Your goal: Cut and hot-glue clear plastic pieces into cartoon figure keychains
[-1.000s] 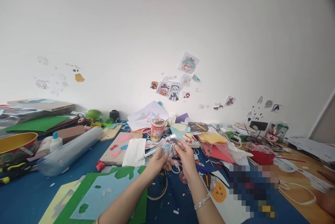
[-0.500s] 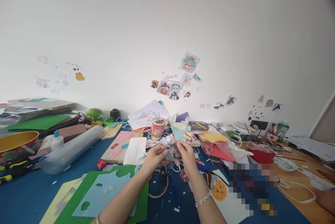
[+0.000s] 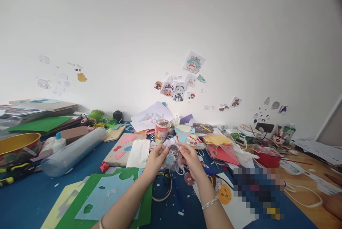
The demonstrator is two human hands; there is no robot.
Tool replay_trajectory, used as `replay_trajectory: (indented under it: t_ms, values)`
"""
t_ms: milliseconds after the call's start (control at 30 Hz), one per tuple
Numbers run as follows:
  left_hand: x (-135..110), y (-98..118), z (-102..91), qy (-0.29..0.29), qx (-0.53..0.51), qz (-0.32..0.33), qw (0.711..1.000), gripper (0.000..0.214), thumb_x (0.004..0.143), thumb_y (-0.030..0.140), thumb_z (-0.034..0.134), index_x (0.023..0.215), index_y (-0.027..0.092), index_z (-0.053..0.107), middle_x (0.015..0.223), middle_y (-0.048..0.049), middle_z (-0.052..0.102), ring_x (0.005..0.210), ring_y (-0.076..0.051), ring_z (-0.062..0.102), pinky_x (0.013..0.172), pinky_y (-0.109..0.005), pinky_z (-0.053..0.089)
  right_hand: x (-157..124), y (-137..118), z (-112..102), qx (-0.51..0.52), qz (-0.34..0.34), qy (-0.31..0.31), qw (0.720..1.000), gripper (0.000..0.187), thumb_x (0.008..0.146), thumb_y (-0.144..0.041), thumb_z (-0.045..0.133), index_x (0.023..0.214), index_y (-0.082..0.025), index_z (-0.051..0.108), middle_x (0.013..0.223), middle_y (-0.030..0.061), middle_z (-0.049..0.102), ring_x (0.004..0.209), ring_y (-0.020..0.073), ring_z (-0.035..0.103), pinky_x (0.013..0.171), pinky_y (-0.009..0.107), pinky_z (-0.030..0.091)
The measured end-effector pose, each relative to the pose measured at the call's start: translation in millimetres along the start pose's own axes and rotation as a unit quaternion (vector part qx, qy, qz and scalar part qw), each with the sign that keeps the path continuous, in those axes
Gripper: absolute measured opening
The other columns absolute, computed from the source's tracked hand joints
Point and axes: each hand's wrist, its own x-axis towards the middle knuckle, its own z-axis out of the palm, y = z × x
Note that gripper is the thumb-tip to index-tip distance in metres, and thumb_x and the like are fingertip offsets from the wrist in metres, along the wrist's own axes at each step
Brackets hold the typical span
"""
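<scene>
Now the clear plastic piece w/ a printed figure (image 3: pixel 172 156) is upright & facing the wearer btwn both hands, vs. tilted & half hidden ½ sec. ago, so for the work in hand it looks squared up & easier to check. L hand (image 3: pixel 156 159) pinches its left edge, & R hand (image 3: pixel 189 157) has fingertips drawn tog. on its upper right edge. Drink cup (image 3: pixel 161 131) stands just beyond the hands, white paper (image 3: pixel 138 154) is just left of L hand, & a pumpkin drawing (image 3: pixel 224 194) lies below, right of R hand.
</scene>
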Motion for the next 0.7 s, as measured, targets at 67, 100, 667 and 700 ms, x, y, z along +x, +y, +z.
replay_trajectory:
  t_ms: [67, 100, 667, 700]
  values:
    - [2, -2, -0.6, 0.012, -0.012, -0.005, 1.000, 0.046, 0.063, 0.061, 0.063, 0.064, 0.018, 0.045, 0.048, 0.0082, 0.041, 0.043, -0.006, 0.035, 0.043, -0.018, 0.025, 1, 1, -2, -0.004, 0.011, -0.010, 1.000, 0.043, 0.072, -0.048, 0.064, 0.100, -0.016, 0.065, 0.049, -0.0046, 0.050, 0.039, 0.0108, 0.042, 0.035, 0.022, 0.032]
    - [2, -3, -0.6, 0.012, -0.016, -0.013, 1.000, 0.045, 0.062, 0.059, 0.064, 0.064, 0.018, 0.046, 0.049, 0.0079, 0.042, 0.044, -0.007, 0.036, 0.044, -0.018, 0.026, 1, 2, -2, -0.014, 0.006, -0.001, 1.000, 0.040, 0.071, -0.047, 0.065, 0.096, -0.016, 0.066, 0.047, -0.0055, 0.048, 0.038, 0.0101, 0.040, 0.035, 0.022, 0.032]
    - [-9, 20, -0.4, -0.124, -0.053, -0.129, 0.982, 0.048, 0.072, 0.047, 0.063, 0.106, 0.017, 0.048, 0.081, -0.0057, 0.069, 0.060, -0.020, 0.067, 0.055, -0.030, 0.053, 3, 4, 7, -0.048, -0.044, -0.003, 0.998, 0.034, 0.067, -0.044, 0.069, 0.088, -0.017, 0.068, 0.076, 0.0035, 0.067, 0.068, 0.0175, 0.059, 0.058, 0.026, 0.046]
    - [-9, 20, -0.5, -0.122, -0.060, -0.126, 0.983, 0.048, 0.072, 0.048, 0.063, 0.105, 0.016, 0.048, 0.082, -0.0056, 0.069, 0.061, -0.020, 0.067, 0.055, -0.030, 0.053, 4, 5, 6, -0.046, -0.046, -0.006, 0.998, 0.034, 0.065, -0.042, 0.071, 0.089, -0.017, 0.068, 0.078, 0.0041, 0.067, 0.071, 0.0185, 0.060, 0.060, 0.027, 0.047]
